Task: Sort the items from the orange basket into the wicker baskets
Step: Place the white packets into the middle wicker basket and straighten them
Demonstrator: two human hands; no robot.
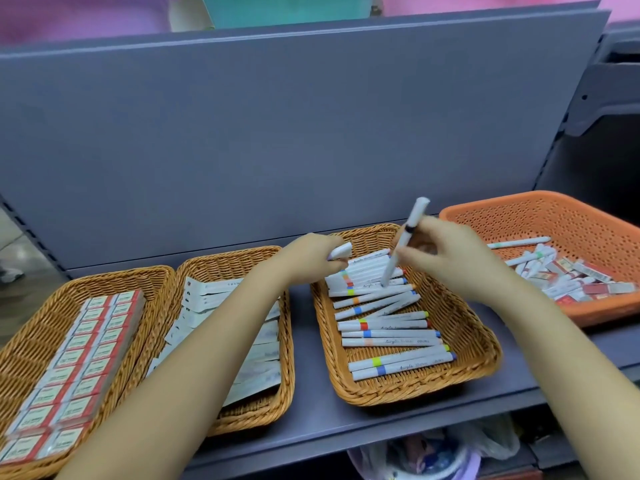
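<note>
Your right hand (446, 258) pinches a white marker (403, 242) in curled fingers and holds it steeply tilted over the third wicker basket (478, 341), its capped end up and away from you, its lower end just above or touching the markers (384, 313) already lying there; I cannot tell which. That tilt looks like the start of laying it down, and my guess is you will want to swing its long axis level to match the rest, which lie mostly left to right in a rough stack from the far end to the near end. Your left hand (313, 259) curls around a second marker (341, 251) at the basket's far left corner, its pale rounded end poking out toward the right, probably kept ready for the same basket. The orange basket (554, 216) on the right holds more markers mixed with small red-and-white boxes (595, 280), so sorting is unfinished. The two left wicker baskets hold red-and-white boxes (79, 362) and white packets (211, 289).
</note>
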